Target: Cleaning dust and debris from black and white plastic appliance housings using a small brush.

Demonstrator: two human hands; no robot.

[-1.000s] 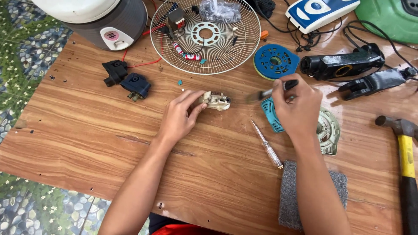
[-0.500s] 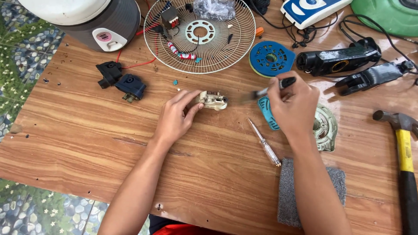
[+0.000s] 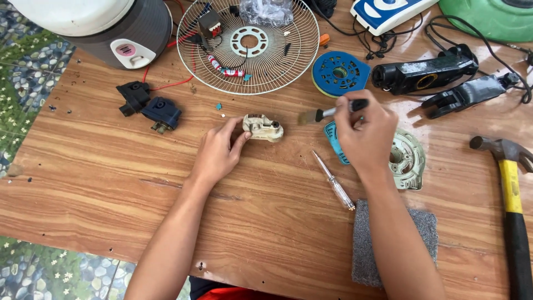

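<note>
My left hand [image 3: 217,154] rests on the wooden table [image 3: 111,200] and pinches a small cream-coloured plastic part [image 3: 263,127] between thumb and fingers. My right hand [image 3: 366,136] holds a small brush [image 3: 331,113] by its black handle, bristles pointing left, a short way from the cream part and not touching it. A clear-handled screwdriver [image 3: 333,180] lies on the table between my forearms.
A wire fan guard [image 3: 294,61] with small parts lies at the back. A grey-and-white appliance [image 3: 100,28] stands back left. Two dark blue-black parts [image 3: 149,105], a blue disc [image 3: 340,72], a pale metal housing [image 3: 410,161], black casings [image 3: 425,69], a hammer [image 3: 513,189] and grey foam [image 3: 391,244] surround my hands.
My head has shifted, so the scene sits a little differently in view. Both hands keep their grips; the brush stays just right of the cream part.
</note>
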